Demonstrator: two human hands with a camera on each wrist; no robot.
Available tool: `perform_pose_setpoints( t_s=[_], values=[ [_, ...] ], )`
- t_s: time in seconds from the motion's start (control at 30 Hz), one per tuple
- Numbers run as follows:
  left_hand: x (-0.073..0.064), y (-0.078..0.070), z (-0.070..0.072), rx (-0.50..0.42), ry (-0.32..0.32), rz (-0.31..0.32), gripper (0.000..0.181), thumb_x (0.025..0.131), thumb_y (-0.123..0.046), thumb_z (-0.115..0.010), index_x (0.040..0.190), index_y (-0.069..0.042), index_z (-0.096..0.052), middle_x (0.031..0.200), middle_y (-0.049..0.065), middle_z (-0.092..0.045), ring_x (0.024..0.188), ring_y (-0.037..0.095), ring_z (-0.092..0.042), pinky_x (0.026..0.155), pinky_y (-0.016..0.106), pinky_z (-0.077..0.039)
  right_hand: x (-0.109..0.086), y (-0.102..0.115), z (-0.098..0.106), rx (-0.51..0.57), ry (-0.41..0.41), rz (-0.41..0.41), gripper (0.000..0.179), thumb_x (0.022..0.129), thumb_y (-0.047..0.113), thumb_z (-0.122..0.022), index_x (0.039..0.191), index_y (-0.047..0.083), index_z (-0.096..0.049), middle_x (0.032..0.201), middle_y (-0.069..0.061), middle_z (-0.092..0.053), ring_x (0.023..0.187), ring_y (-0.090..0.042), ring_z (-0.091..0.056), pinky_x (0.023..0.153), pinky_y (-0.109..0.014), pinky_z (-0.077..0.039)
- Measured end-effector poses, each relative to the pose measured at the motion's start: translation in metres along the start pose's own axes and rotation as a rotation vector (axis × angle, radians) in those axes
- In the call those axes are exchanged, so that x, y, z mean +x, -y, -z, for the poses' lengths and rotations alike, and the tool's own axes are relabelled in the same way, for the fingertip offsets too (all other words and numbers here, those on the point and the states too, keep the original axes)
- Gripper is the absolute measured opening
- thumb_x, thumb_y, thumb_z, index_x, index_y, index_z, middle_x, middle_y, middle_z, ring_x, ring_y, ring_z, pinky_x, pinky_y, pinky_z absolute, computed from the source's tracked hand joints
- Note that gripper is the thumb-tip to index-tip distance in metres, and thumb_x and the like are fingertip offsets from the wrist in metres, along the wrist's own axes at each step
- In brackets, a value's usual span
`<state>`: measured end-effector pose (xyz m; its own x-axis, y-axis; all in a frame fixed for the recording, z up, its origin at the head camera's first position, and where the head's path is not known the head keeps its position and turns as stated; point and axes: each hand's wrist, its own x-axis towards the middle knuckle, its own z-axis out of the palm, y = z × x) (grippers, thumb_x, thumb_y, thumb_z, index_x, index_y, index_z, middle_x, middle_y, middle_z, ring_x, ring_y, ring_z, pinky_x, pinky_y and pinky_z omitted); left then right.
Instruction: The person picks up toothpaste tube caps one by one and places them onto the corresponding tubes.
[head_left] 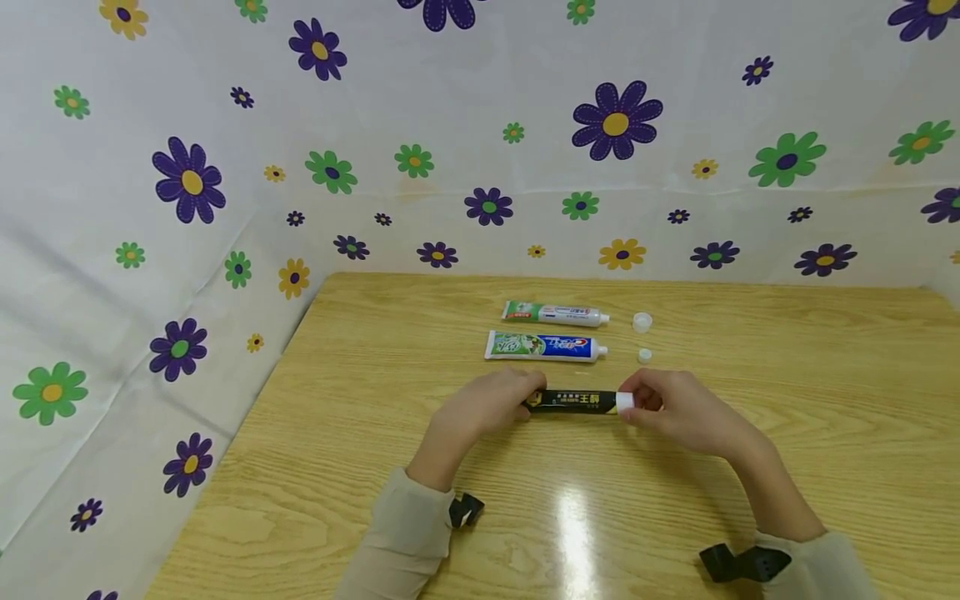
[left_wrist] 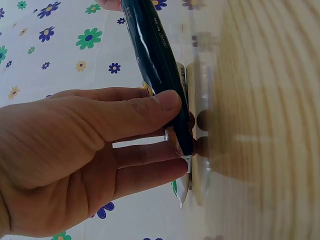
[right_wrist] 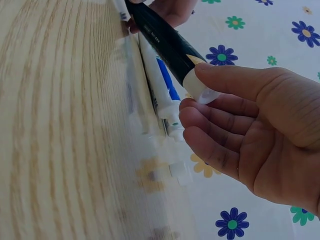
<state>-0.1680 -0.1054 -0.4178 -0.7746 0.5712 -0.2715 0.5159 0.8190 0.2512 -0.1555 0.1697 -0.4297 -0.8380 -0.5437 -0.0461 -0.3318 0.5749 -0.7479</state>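
A black toothpaste tube (head_left: 573, 402) with gold markings lies level between my two hands, its white cap (head_left: 625, 402) pointing right. My left hand (head_left: 487, 406) grips the flat tail end, thumb on the near face and fingers behind, as the left wrist view shows. At the other end my right hand (head_left: 678, 408) pinches the white cap (right_wrist: 197, 87) between thumb and fingers. Just beyond the black tube lies a blue, green and white toothpaste tube (head_left: 543, 346), its nozzle bare. Farther back is a green and white toothpaste tube (head_left: 555, 313), also uncapped.
Two loose white caps stand right of the uncapped tubes: a larger cap (head_left: 642, 322) at the back and a smaller cap (head_left: 645, 355) nearer. Everything rests on a wood-grain table (head_left: 787, 350). Flower-patterned cloth (head_left: 465, 108) hangs behind the table and along its left side.
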Motion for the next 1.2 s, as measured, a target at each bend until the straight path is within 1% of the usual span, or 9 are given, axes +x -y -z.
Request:
perform_pose_setpoints(
  t_s=[0.3, 0.57, 0.63, 0.8, 0.87, 1.0, 1.07, 1.2],
  values=[
    [0.001, 0.001, -0.003, 0.017, -0.018, 0.009, 0.036, 0.092, -0.014, -0.071, 0.127, -0.011, -0.060, 0.116, 0.006, -0.062, 0.105, 0.019, -0.062, 0.091, 0.032, -0.052, 0.000, 0.001, 0.000, -0.014, 0.012, -0.004, 0.021, 0.092, 0.012, -0.071, 0.108, 0.000, -0.064, 0.084, 0.001, -0.063, 0.077, -0.015, -0.058, 0.066, -0.025, -0.051],
    [0.000, 0.007, -0.001, -0.008, -0.048, 0.015, 0.038, 0.094, -0.011, -0.069, 0.131, -0.011, -0.060, 0.126, 0.009, -0.058, 0.114, 0.021, -0.059, 0.098, 0.034, -0.050, 0.001, -0.005, -0.002, -0.055, 0.031, -0.038, 0.019, 0.092, 0.012, -0.070, 0.107, 0.002, -0.064, 0.084, 0.001, -0.062, 0.076, -0.015, -0.055, 0.065, -0.026, -0.049],
    [-0.001, 0.009, 0.000, -0.011, -0.054, 0.020, 0.038, 0.095, -0.011, -0.068, 0.132, -0.011, -0.059, 0.129, 0.009, -0.058, 0.114, 0.021, -0.058, 0.096, 0.034, -0.050, 0.002, -0.006, -0.003, -0.066, 0.036, -0.043, 0.018, 0.092, 0.012, -0.070, 0.106, 0.002, -0.065, 0.085, 0.000, -0.062, 0.077, -0.015, -0.055, 0.066, -0.027, -0.049],
    [-0.004, 0.013, 0.003, -0.034, -0.071, 0.043, 0.041, 0.097, -0.014, -0.065, 0.137, -0.013, -0.055, 0.133, 0.007, -0.057, 0.108, 0.018, -0.060, 0.090, 0.033, -0.052, 0.003, -0.008, -0.005, -0.080, 0.044, -0.050, 0.016, 0.092, 0.011, -0.070, 0.104, 0.003, -0.065, 0.088, 0.000, -0.064, 0.079, -0.014, -0.057, 0.068, -0.028, -0.050],
    [-0.005, 0.014, 0.004, -0.045, -0.076, 0.054, 0.043, 0.097, -0.016, -0.065, 0.139, -0.014, -0.054, 0.134, 0.006, -0.057, 0.109, 0.018, -0.060, 0.092, 0.033, -0.052, 0.003, -0.008, -0.006, -0.083, 0.048, -0.052, 0.016, 0.091, 0.011, -0.071, 0.104, 0.003, -0.066, 0.088, 0.000, -0.064, 0.079, -0.014, -0.057, 0.069, -0.029, -0.050],
    [-0.006, 0.018, 0.006, -0.053, -0.087, 0.064, 0.047, 0.097, -0.021, -0.066, 0.142, -0.014, -0.052, 0.137, 0.006, -0.056, 0.116, 0.020, -0.059, 0.097, 0.035, -0.050, 0.003, -0.010, -0.006, -0.089, 0.056, -0.057, 0.016, 0.092, 0.012, -0.070, 0.105, 0.003, -0.065, 0.088, 0.000, -0.064, 0.079, -0.014, -0.056, 0.069, -0.029, -0.050],
    [-0.007, 0.019, 0.007, -0.052, -0.094, 0.066, 0.047, 0.097, -0.023, -0.066, 0.141, -0.013, -0.052, 0.138, 0.006, -0.056, 0.117, 0.021, -0.059, 0.097, 0.036, -0.050, 0.003, -0.011, -0.006, -0.096, 0.056, -0.065, 0.018, 0.092, 0.012, -0.070, 0.106, 0.002, -0.065, 0.088, 0.000, -0.063, 0.080, -0.015, -0.056, 0.071, -0.030, -0.050],
    [-0.009, 0.022, 0.008, -0.074, -0.099, 0.083, 0.044, 0.098, -0.023, -0.065, 0.139, -0.012, -0.053, 0.136, 0.007, -0.057, 0.114, 0.021, -0.060, 0.094, 0.037, -0.052, 0.003, -0.012, -0.003, -0.103, 0.062, -0.085, 0.021, 0.093, 0.014, -0.068, 0.110, 0.002, -0.065, 0.091, -0.001, -0.064, 0.083, -0.016, -0.058, 0.076, -0.033, -0.052]
  ],
)
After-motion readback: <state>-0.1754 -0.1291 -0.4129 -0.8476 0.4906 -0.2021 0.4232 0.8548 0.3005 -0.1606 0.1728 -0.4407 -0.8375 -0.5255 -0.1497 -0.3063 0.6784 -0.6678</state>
